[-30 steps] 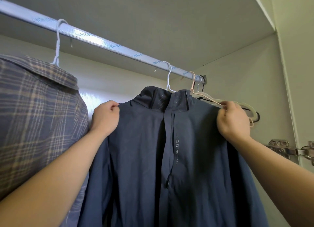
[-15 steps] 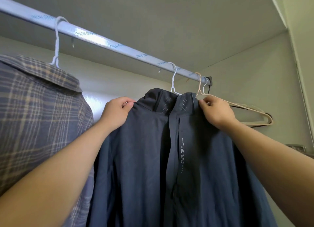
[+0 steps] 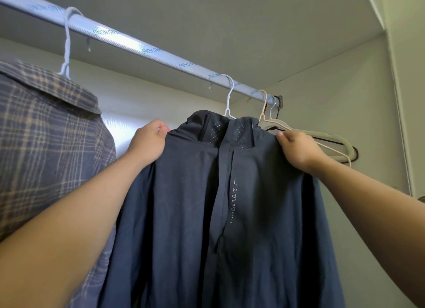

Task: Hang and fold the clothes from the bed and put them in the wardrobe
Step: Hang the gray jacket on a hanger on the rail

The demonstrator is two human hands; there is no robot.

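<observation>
The dark blue jacket (image 3: 195, 204) hangs on a white hanger (image 3: 228, 96) from the wardrobe rail (image 3: 138, 46). Below the rail, the left hand (image 3: 148, 144) grips one jacket shoulder with curled fingers (image 3: 161, 128), and the right hand (image 3: 299, 148) pinches the other. A plaid shirt (image 3: 46, 135) hangs nearer along the rail, and empty hangers (image 3: 331, 139) hang at its far end.

**Out of Sight in the Wardrobe**

The hem of the jacket (image 3: 184, 215) and the left side of the plaid shirt (image 3: 46, 146) run past the frame edges. The jacket covers its white hanger (image 3: 228, 96) except the hook. The fingers of the left grip (image 3: 149, 144) and right grip (image 3: 299, 148) vanish behind the jacket's shoulders. A black hanger (image 3: 355, 154) shows only slivers.
</observation>
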